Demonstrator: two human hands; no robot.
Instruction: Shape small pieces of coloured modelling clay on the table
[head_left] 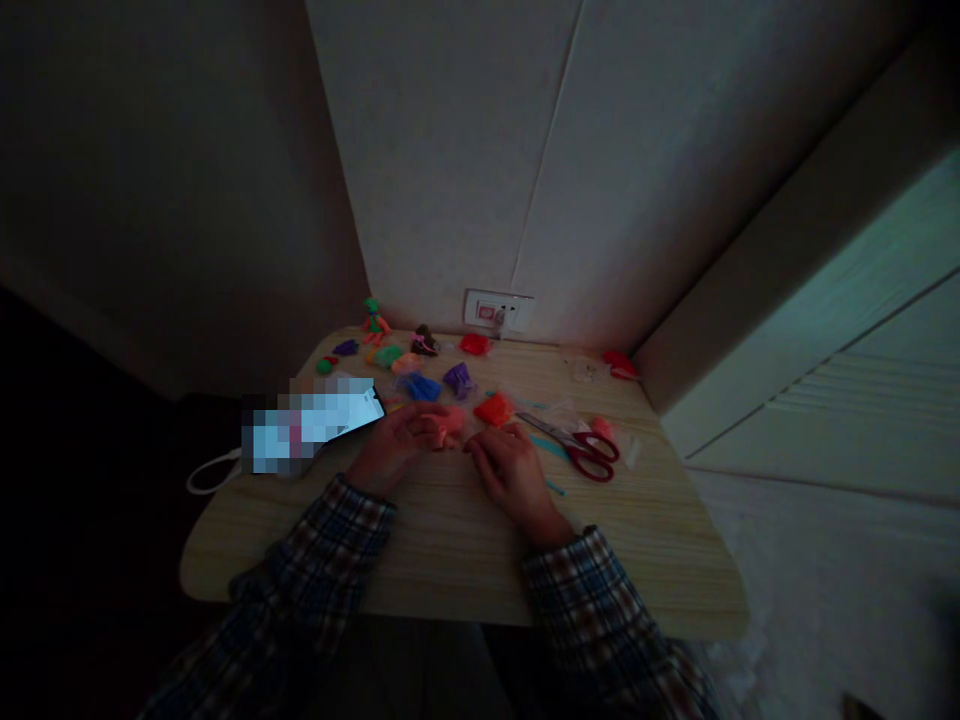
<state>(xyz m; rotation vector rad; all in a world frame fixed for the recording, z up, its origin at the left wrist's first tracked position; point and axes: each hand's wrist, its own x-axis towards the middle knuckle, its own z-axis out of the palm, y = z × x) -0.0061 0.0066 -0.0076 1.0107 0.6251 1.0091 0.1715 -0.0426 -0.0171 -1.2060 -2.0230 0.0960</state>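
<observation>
My left hand [401, 437] and my right hand [510, 470] rest on a small light wooden table [450, 550] in dim light. Both sleeves are plaid. The left hand's fingers are curled round a pink lump of clay [452, 424]. The right hand's fingertips are drawn together and touch the same lump from the right. An orange-red clay piece [493, 408] lies just beyond the hands.
Red-handled scissors [581, 445] lie right of my right hand. A lit phone [315, 425] with a white cable sits at the left. Blue [421, 386], purple [457, 378], green and red clay bits and small clay figures [373, 320] lie at the back. A wall socket [497, 310] is behind.
</observation>
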